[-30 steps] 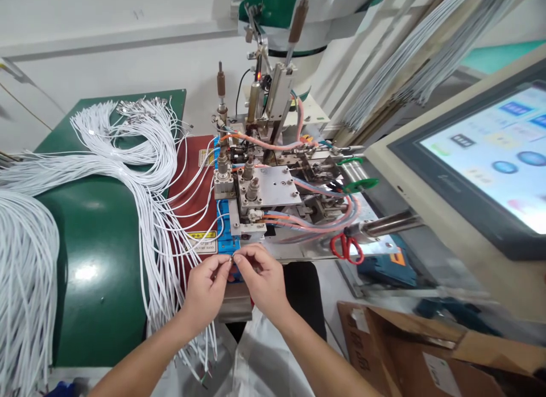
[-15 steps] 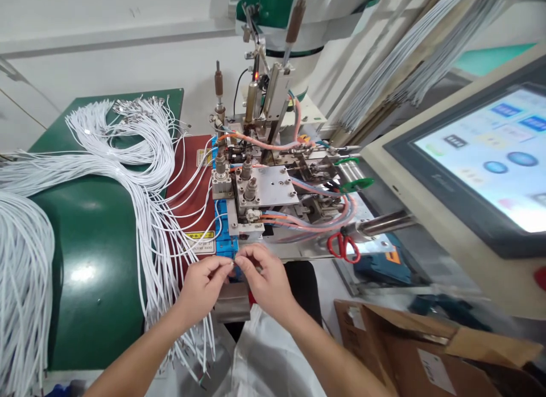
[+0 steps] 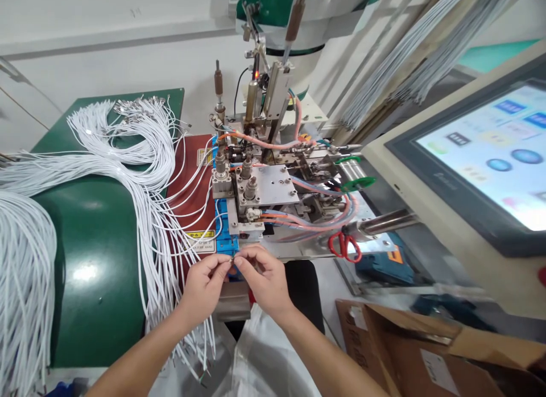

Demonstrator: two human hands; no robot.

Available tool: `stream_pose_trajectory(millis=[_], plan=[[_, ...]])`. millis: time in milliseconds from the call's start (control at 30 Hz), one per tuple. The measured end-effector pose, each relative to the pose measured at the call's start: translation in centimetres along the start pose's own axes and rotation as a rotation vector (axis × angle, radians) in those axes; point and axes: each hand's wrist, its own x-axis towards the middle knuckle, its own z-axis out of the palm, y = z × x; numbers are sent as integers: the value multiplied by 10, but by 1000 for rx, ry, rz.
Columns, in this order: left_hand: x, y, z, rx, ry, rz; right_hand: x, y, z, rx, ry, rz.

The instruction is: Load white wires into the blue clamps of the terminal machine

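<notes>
My left hand (image 3: 207, 286) and my right hand (image 3: 263, 280) meet fingertip to fingertip at the front of a metal machine (image 3: 273, 186). Both are closed in a pinch. Between them shows a tiny thin piece that looks like a wire end (image 3: 232, 260); the fingers hide most of it. Just behind the fingertips is the machine's blue edge block (image 3: 226, 243). A loose bundle of white cables (image 3: 149, 215) runs past and behind my left hand, their cut ends hanging below. Several single cables reach over to the blue strip.
On the left, a green table (image 3: 98, 283) carries thick cable bundles. Red-handled scissors (image 3: 344, 247) lie at the machine's right, near a solder-like wire spool (image 3: 354, 172). A touch screen (image 3: 490, 152) juts in from the right, above an open cardboard box (image 3: 409, 351).
My hands stay pinched together at nearly the same spot, with only slight finger movement. The view has shifted a little; the machine and cables look the same.
</notes>
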Motion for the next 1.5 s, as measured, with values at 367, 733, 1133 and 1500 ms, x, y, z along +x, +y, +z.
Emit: stream_pose_trajectory(millis=[367,733,1133,1500], plan=[[-1,-3,6,-8,21,-15,-4,7,3,-61,58,-2],[-4,-11,8,274,-10,163,-8,12,2,-257,82,-142],[10,-6,-22,550,-151,211,-3,38,-10,-219,-22,100],[16,-20,-18,576,-45,329,-6,43,-8,-333,12,63]])
